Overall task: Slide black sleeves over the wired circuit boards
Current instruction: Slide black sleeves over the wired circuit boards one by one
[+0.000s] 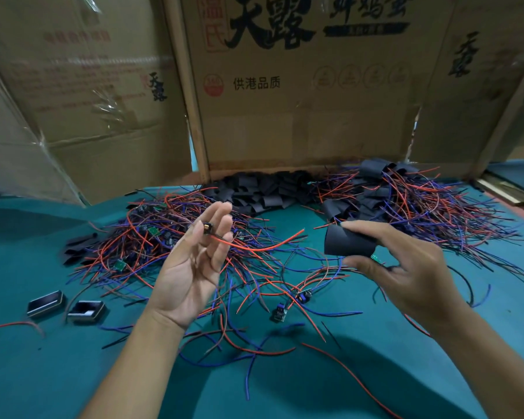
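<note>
Both forearms come in from the near edge, cut off by the bottom of the view. Behind everything, cardboard boxes [300, 86] stand as a wall along the far edge of the green table [43, 373], their tops out of sight.

Against the far edge lies a heap of black sleeves [263, 190]; how many is hard to tell, since they overlap. Right of it, toward the far right corner, a pile of sleeved boards [406, 201] spreads red and blue wires; the boards inside are hidden. Left of centre sits a tangle of bare wired circuit boards [139, 243], with only a few green boards visible among the wires.

Raised over the middle of the table, the right hand [406, 267] pinches one black sleeve [350, 241] between thumb and fingers; a speck of green shows at its near end, partly covered by the thumb. The left hand [191, 267] is palm up, fingers mostly straight, with a small component [208, 228] on a red wire [263, 243] caught at the fingertips; it is blurred.

Near the left edge lie two small black cases [64, 306].
</note>
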Available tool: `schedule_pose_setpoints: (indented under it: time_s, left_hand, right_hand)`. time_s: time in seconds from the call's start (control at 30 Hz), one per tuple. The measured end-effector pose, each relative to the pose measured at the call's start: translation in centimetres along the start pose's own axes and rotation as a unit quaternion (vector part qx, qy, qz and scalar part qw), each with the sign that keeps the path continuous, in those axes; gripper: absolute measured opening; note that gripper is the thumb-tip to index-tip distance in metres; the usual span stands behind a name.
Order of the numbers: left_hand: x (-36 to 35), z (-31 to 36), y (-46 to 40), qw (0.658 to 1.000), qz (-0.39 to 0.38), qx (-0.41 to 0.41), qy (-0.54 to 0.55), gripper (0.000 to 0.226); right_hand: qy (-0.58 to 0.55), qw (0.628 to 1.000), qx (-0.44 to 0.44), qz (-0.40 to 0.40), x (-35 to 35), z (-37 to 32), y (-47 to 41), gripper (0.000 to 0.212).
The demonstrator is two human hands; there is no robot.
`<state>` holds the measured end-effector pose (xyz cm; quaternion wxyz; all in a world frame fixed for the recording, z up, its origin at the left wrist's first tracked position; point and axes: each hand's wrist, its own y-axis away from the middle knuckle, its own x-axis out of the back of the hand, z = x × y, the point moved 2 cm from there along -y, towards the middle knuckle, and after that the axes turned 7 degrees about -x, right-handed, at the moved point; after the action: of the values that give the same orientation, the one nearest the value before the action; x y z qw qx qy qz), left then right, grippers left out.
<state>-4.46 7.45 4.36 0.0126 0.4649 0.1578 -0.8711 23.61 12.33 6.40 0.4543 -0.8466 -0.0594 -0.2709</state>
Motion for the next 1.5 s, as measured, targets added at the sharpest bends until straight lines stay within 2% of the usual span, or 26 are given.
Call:
schedule_pose_setpoints:
  time_s: [0.23,0.43,0.53,0.6,0.77,0.93,1.1,1.3,1.43,1.5]
  left_hand:
    - [-0.2,-0.7,0.0,0.998,0.021,0.013,-0.049,0.037]
    - [-0.2,-1.0,0.0,0.998,0.019,0.033,-0.039,0.034]
    - [-0.1,-0.9,-0.1,0.998,-0.002,0.039,-0.045,0.057]
    - [0.0,-0.9,-0.2,0.998,0.000,0.036,-0.059,0.063]
    - [0.3,-1.1,-0.3,0.998,0.001,0.040,-0.058,0.035]
    - [-0.6,-3.2,0.3,0.995,-0.021,0.055,-0.085,0.034]
    - [-1.6,-6.2,1.2,0.987,-0.050,0.066,-0.136,0.033]
    - [-2.3,-7.8,1.7,0.974,-0.036,0.002,-0.223,0.023]
    - [-2.7,-7.9,1.7,0.960,-0.030,-0.039,-0.277,0.027]
    - [-2.8,-8.1,1.8,0.956,-0.035,-0.051,-0.286,0.019]
  right_hand:
    - [-0.039,0.998,0.038,0.046,-0.8,-0.8,0.6,0.039]
    - [-0.045,0.996,0.055,0.044,-1.3,-1.0,0.8,0.040]
    - [-0.042,0.996,0.067,0.039,-1.3,-1.0,0.8,0.041]
    - [-0.038,0.996,0.076,0.032,-1.4,-0.9,0.9,0.041]
    - [-0.023,0.994,0.104,0.000,-1.7,-0.8,0.7,0.040]
    - [0.162,0.976,0.138,-0.049,-2.9,-0.7,0.5,0.044]
    - [0.294,0.946,0.067,-0.115,-4.1,0.1,0.9,0.049]
    - [0.280,0.953,0.063,-0.091,-4.3,0.0,1.1,0.046]
    - [0.254,0.964,0.063,-0.053,-4.6,-0.6,1.2,0.044]
    - [0.237,0.969,0.062,-0.040,-4.7,-0.8,1.2,0.043]
